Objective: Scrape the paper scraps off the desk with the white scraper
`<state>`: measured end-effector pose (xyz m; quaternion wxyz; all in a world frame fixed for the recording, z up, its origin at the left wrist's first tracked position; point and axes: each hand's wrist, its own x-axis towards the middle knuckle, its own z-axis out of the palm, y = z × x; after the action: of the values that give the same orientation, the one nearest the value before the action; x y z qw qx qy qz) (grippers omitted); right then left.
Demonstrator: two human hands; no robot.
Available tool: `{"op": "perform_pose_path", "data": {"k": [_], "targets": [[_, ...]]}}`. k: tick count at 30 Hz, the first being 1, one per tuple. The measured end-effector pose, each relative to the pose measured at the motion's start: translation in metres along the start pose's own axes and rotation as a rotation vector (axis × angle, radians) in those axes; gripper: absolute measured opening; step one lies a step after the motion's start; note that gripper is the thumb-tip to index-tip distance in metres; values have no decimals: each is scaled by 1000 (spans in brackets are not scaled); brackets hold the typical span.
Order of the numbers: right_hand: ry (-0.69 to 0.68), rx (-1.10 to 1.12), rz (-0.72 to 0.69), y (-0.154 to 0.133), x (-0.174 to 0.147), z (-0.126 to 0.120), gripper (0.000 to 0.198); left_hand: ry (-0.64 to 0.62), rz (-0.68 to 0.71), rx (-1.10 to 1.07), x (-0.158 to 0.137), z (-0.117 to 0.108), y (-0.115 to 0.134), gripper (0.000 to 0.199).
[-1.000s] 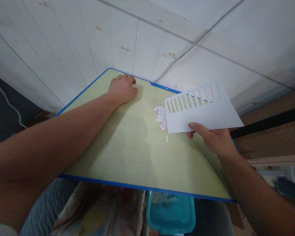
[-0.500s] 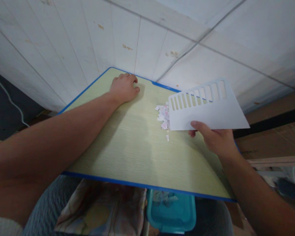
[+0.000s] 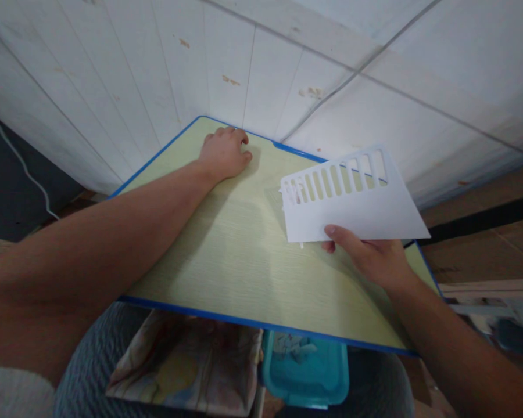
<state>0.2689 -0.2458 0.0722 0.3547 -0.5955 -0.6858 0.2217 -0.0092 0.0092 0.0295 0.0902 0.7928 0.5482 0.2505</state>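
Note:
My right hand [image 3: 370, 255] grips the lower edge of a white card [image 3: 344, 212] with a row of slots, thumb on top. The card is held tilted above a folding table [image 3: 226, 249] with a pale yellow-green top and blue rim. Under the card's left end lies a small pile of torn paper scraps [image 3: 297, 190], partly seen through the slots; the rest is hidden. One scrap [image 3: 301, 245] peeks out below the card's edge. Near the table's far left corner, my left hand [image 3: 226, 152] rests on the surface, fingers loosely curved, thumb apart, holding nothing.
Below the near edge, between the legs, a teal plastic tub [image 3: 307, 377] holds paper scraps. Beside it on the left is a patterned fabric item [image 3: 183, 366]. A white panelled wall [image 3: 218, 58] with a cable [image 3: 331, 96] borders the table's far side. Cardboard boxes [image 3: 492, 249] stand at right.
My right hand has moved the card left and slightly toward me, so it now covers most of the scrap pile. My left hand stays in place on the table.

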Motion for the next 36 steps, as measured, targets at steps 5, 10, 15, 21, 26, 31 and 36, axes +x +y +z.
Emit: {"op": "perform_pose_path", "data": {"k": [5, 10, 15, 21, 26, 31, 36], "targets": [[-133, 24, -91, -21, -20, 11, 35, -30, -33, -37, -2, -2, 5, 66], [-236, -2, -225, -39, -40, 13, 20, -45, -68, -40, -3, -4, 12, 76], [-176, 11, -152, -41, -41, 11, 31, -42, -74, -20, -6, -7, 17, 62], [-269, 2, -255, -48, -41, 17, 25, -106, -95, -18, -5, -8, 17, 85], [-288, 16, -259, -50, -40, 18, 24, -38, -61, 49, -5, -8, 18, 63], [-371, 11, -278, -52, -43, 15, 17, -18, -37, 88, -6, -7, 19, 50], [-30, 106, -57, -26, -38, 5, 30, -19, -49, 71, -7, -7, 18, 50]]}}
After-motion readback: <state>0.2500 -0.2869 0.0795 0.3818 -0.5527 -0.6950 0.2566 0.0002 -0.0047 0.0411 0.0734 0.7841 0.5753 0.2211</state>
